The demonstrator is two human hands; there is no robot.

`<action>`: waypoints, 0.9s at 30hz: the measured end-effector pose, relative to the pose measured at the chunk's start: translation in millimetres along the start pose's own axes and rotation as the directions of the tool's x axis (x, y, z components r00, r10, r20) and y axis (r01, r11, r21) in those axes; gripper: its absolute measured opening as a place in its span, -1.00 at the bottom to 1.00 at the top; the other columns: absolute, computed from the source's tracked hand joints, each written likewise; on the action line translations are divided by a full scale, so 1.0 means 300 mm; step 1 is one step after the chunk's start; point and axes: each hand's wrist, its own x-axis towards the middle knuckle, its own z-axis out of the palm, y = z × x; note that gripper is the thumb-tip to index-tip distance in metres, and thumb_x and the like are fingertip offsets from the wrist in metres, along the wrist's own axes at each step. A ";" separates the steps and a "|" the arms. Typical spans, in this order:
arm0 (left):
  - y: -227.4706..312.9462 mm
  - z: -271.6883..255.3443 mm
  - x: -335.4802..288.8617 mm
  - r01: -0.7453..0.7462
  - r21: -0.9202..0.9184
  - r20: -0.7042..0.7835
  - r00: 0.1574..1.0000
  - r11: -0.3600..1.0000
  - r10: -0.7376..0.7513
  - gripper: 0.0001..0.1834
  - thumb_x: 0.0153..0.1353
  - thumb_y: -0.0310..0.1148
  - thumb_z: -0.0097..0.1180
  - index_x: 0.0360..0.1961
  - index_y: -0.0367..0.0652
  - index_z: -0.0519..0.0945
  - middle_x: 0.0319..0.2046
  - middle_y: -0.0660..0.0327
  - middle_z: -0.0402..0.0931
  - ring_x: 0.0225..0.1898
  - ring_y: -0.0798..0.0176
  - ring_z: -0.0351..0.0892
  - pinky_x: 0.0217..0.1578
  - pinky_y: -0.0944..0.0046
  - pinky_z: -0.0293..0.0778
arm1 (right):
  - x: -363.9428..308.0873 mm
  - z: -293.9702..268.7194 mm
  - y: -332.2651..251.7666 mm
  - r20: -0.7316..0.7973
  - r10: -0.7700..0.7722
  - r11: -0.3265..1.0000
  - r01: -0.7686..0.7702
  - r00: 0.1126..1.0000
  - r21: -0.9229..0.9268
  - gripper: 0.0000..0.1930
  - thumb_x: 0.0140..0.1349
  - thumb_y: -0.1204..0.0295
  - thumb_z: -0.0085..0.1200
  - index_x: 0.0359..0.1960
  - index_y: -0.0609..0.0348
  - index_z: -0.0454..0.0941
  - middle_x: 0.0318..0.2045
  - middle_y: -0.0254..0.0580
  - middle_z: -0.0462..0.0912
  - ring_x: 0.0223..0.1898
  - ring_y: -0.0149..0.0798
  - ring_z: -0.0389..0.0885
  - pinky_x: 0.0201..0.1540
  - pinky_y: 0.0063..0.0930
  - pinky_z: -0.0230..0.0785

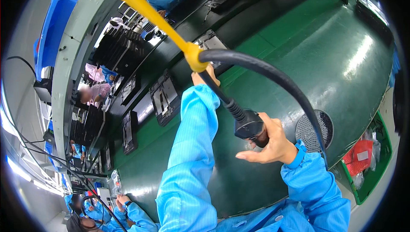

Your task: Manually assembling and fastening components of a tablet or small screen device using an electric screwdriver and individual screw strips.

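From a yellow strap (151,13) hangs a thick black cable (273,71). At the cable's lower end is a black electric screwdriver (248,125), seen from its cable end; its tip is hidden. My right hand (275,142) is closed round its far side, thumb stretched out at the near side. My left arm reaches forward across the table, and my left hand (206,77) is partly covered by the strap's knot and the cable. Just beyond that hand lies a black tray with a flat device part (212,42). The left fingers are mostly hidden.
Black trays with device parts (164,97) line the green table (265,176). A round perforated dish (314,130) sits on the right. Beside the table, a green crate (385,157) holds red and clear plastic bags. A co-worker's hands (123,201) are at lower left; other people sit beyond.
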 end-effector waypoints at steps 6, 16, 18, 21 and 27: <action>0.030 -0.052 -0.084 0.031 -0.029 -0.414 0.910 0.999 -0.040 -0.65 -0.20 -0.48 0.08 -0.26 -0.18 0.52 -0.22 0.16 0.56 -0.12 0.07 0.53 -0.15 0.02 0.31 | 0.008 0.036 0.053 -0.238 -0.035 0.990 0.001 0.971 -0.141 -0.43 -0.13 0.40 0.48 -0.12 0.29 0.40 -0.57 -0.39 0.59 -0.60 -0.68 0.36 -0.55 -0.75 0.23; 0.182 -0.217 -0.656 -0.378 -0.326 -0.468 0.861 0.866 0.199 -0.39 -0.30 -0.50 0.25 -0.04 -0.22 0.53 -0.01 0.09 0.53 0.08 0.06 0.48 0.07 0.02 0.30 | -0.033 -0.042 -0.048 -0.504 0.019 1.000 -0.005 0.863 0.028 -0.67 0.03 0.65 0.26 -0.17 0.32 0.43 -0.61 -0.39 0.49 -0.63 -0.58 0.44 -0.59 -0.69 0.28; 0.204 -0.260 -0.759 -0.391 -0.362 -0.433 0.874 0.846 0.219 -0.40 -0.30 -0.51 0.25 -0.05 -0.24 0.54 -0.01 0.09 0.53 0.09 0.05 0.47 0.08 0.02 0.29 | -0.033 -0.082 -0.106 -0.564 0.005 0.999 -0.028 0.826 -0.031 -0.64 0.03 0.65 0.27 -0.14 0.31 0.41 -0.62 -0.39 0.48 -0.66 -0.53 0.46 -0.62 -0.66 0.29; 0.216 -0.281 -0.901 -0.375 -0.342 -0.425 0.880 0.862 0.214 -0.43 -0.31 -0.51 0.26 -0.10 -0.27 0.57 -0.01 0.09 0.54 0.13 0.00 0.44 0.10 -0.03 0.25 | -0.030 -0.138 -0.100 -0.614 -0.055 0.998 0.045 0.787 -0.032 -0.63 0.00 0.65 0.29 -0.16 0.33 0.41 -0.62 -0.35 0.49 -0.69 -0.49 0.47 -0.64 -0.64 0.28; 0.308 -0.309 -1.132 -0.450 -0.471 -0.298 0.891 0.759 0.344 -0.44 -0.34 -0.36 0.41 -0.18 -0.30 0.60 -0.06 0.10 0.56 0.14 -0.08 0.43 0.15 -0.27 0.11 | -0.108 -0.242 -0.057 -0.594 -0.115 0.992 0.066 0.796 -0.104 -0.62 -0.01 0.64 0.31 -0.16 0.35 0.42 -0.63 -0.33 0.52 -0.69 -0.48 0.48 -0.65 -0.64 0.29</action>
